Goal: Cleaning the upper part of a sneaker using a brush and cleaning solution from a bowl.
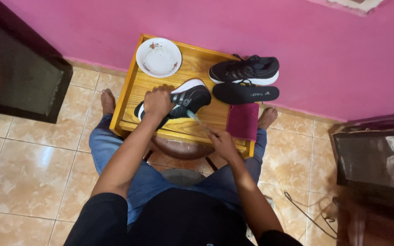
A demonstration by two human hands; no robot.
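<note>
My left hand [157,103] grips a black sneaker with white stripes [189,97] lying on its side on a small wooden table [132,86]. My right hand [222,142] holds a thin brush with a light handle [197,119], whose tip touches the sneaker's side. A second black sneaker [245,69] stands upright at the table's far right. A black insole [246,92] lies just in front of it. A folded dark red cloth [242,121] rests on the table's right front corner.
A white bowl with a flower pattern [158,57] sits at the table's far left corner. A pink wall [251,27] stands behind. Dark furniture [19,73] is at the left and right [375,159]. Tan floor tiles [23,173] and a loose cord [306,212] lie below.
</note>
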